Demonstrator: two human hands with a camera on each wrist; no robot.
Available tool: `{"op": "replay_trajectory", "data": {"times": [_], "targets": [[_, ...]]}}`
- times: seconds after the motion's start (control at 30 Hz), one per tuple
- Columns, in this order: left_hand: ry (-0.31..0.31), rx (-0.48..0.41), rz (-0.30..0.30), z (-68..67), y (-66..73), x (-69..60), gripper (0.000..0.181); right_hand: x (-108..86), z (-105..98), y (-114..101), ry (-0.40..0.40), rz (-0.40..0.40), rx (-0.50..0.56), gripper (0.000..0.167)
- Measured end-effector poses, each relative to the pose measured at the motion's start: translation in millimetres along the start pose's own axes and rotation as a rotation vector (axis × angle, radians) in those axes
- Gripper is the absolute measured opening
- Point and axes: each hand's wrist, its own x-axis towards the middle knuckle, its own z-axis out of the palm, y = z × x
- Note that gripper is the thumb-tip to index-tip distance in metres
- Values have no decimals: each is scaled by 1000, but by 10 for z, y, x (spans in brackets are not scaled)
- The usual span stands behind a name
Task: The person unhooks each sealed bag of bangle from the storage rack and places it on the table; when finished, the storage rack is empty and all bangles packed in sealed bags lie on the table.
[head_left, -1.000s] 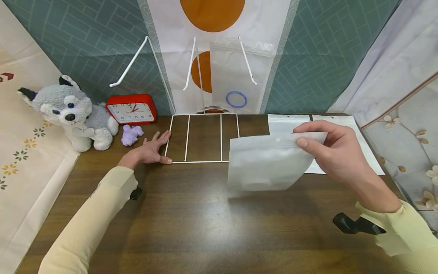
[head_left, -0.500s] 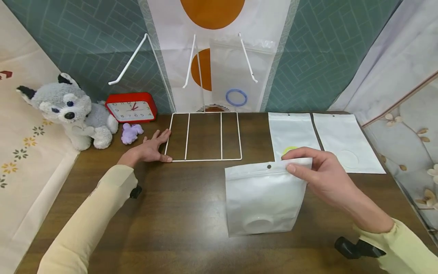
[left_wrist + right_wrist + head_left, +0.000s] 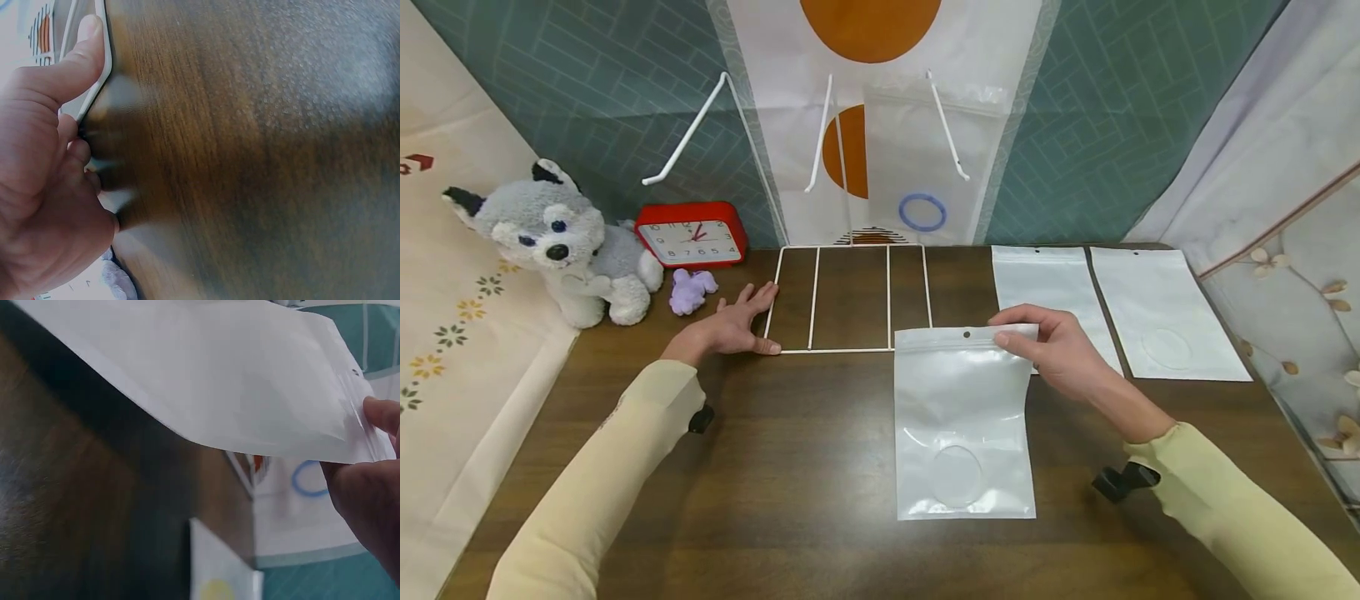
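Note:
My right hand (image 3: 1063, 350) pinches the top right corner of a white zip bag (image 3: 966, 408), thumb in front. The bag has a small hole near its top edge and a round outline low on its front. In the right wrist view the bag's sheet (image 3: 250, 375) spans the top. My left hand (image 3: 730, 325) rests with spread fingers at the left side of a white wire rack's base (image 3: 842, 351); its thumb (image 3: 84, 53) lies on the wire in the left wrist view. A clear zip bag with a blue ring (image 3: 922, 212) hangs on the rack's right hook (image 3: 949, 129).
Two more white bags lie at the back right, a left one (image 3: 1045, 279) and a right one (image 3: 1168, 312). Left of the rack are a red clock (image 3: 691, 233), a purple figurine (image 3: 691, 292) and a plush husky (image 3: 561, 242). Two other hooks (image 3: 820, 133) project from the rack.
My right hand has brought the white bag down and toward me, then slightly left, and its front now faces up more fully. The left hand stays in place.

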Motion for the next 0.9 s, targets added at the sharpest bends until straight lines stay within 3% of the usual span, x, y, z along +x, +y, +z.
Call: {"op": "replay_trajectory", "data": {"times": [0.1, 0.9], "targets": [[1, -3, 1, 1, 7, -2, 111, 54, -1, 116, 23, -8, -128, 18], [-7, -8, -17, -16, 53, -29, 111, 220, 24, 384, -88, -118, -306, 22]]}}
